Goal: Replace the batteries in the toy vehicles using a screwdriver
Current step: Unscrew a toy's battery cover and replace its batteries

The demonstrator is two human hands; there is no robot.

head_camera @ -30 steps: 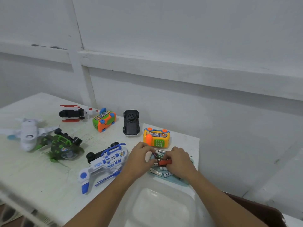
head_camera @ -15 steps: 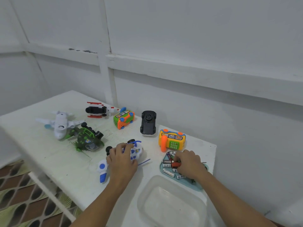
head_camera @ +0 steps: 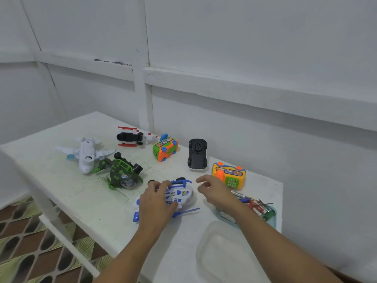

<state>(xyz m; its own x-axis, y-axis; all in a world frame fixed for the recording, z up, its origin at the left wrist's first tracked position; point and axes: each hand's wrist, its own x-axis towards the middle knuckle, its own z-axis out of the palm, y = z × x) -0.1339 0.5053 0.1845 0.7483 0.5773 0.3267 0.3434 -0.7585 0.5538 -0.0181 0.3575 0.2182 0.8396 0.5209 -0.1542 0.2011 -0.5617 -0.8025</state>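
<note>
Left hand (head_camera: 157, 203) grasps the blue helicopter (head_camera: 180, 194), which lies near the middle of the table's (head_camera: 85, 203) near edge. Right hand (head_camera: 216, 190) hovers just right of it, fingers loosely spread, grasping nothing. Behind the right hand stands a yellow phone (head_camera: 229, 175). At the right edge a tray (head_camera: 273, 219) holds batteries (head_camera: 238, 193) and a red-handled tool (head_camera: 252, 204). A clear tub (head_camera: 224, 252) sits at the near right corner. Towards the far edge lie a black car (head_camera: 197, 154), upturned, an orange bus (head_camera: 165, 149), a green helicopter (head_camera: 122, 172) and a white plane (head_camera: 86, 154).

Left hand (head_camera: 157, 201) palm down, fingers curled over the blue-and-white toy (head_camera: 180, 194); right hand (head_camera: 216, 193) just to its right, fingers loosely spread, holding nothing.
</note>
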